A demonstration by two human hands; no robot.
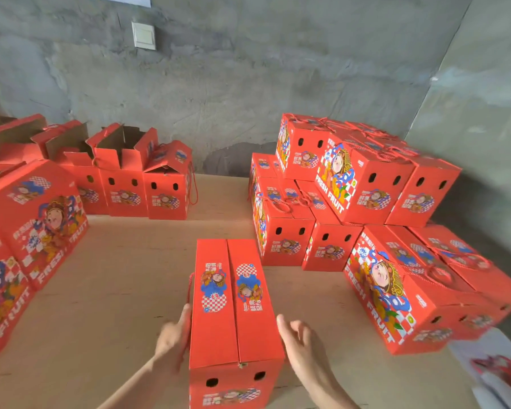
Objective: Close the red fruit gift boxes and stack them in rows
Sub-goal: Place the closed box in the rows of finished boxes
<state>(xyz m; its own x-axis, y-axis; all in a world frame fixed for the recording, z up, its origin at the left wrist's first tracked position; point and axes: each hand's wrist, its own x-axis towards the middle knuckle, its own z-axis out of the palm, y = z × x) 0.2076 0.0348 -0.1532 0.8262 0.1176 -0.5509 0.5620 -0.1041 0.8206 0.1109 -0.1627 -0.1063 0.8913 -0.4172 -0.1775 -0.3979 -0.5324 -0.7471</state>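
A red fruit gift box (233,308) stands in front of me on the wooden surface, its two top flaps folded flat and meeting along the middle. My left hand (173,339) presses flat against the box's left side, beside a red cord handle. To the box's right, my right hand (303,343) is open with fingers spread, close to the box wall; contact cannot be told. At the right, a stack of closed boxes (363,184) stands in rows, two layers high.
Open boxes (121,172) with raised flaps line the back left by the grey wall. Large closed boxes (39,222) stand at the left edge. Bare wooden tabletop (136,261) lies around the middle box. White wrapping with red cords (499,370) lies at the lower right.
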